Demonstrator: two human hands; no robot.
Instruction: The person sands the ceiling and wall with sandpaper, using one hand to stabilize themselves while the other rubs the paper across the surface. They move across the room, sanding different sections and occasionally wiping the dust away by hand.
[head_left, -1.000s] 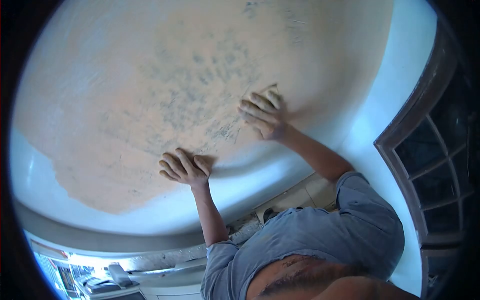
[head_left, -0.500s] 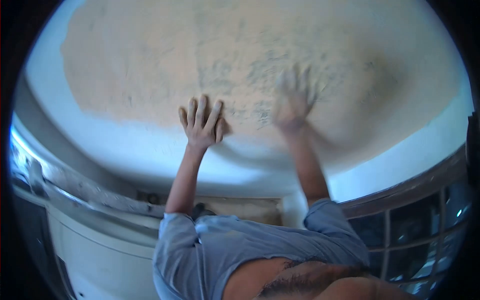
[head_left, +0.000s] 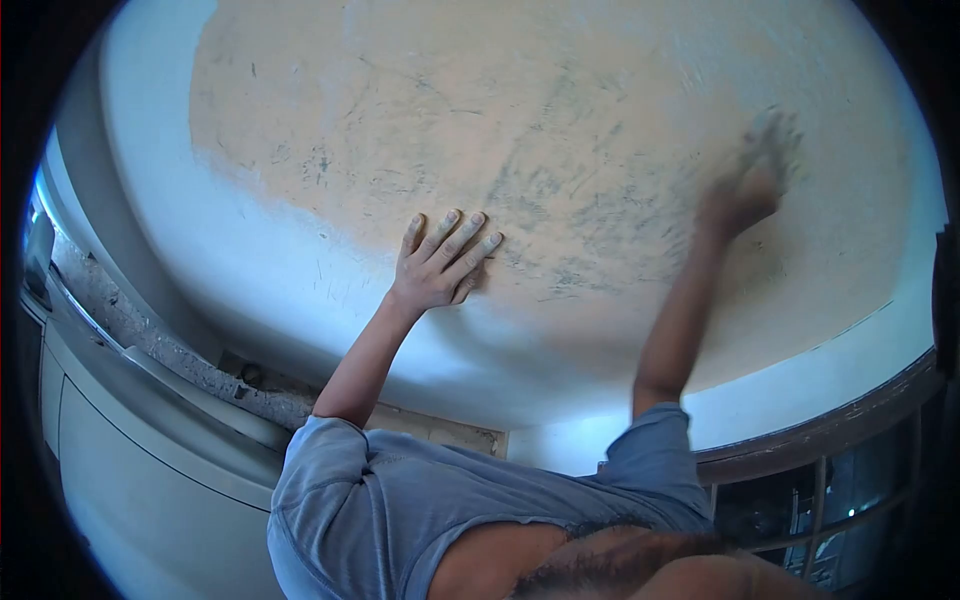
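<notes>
My left hand (head_left: 442, 262) lies against the pale wall, its fingers spread near the lower edge of a tan patch (head_left: 450, 110). Dark scuffs and streaks mark this patch. Farther right and higher is my right hand (head_left: 745, 195), over the same tan area. Motion smears its fingers, and a greyish blur (head_left: 772, 135) shows at their tips. Whether that hand grips anything, such as a thin sheet, cannot be made out.
White wall (head_left: 300, 260) borders the tan patch. Below on the left stand a pale cabinet (head_left: 160, 480) and a rough ledge (head_left: 160, 340). A dark-framed window (head_left: 800, 500) with bars is at the lower right.
My right hand has swept right and slightly up over the tan patch. My left hand stays against the wall, appearing a little farther right as the view tilts.
</notes>
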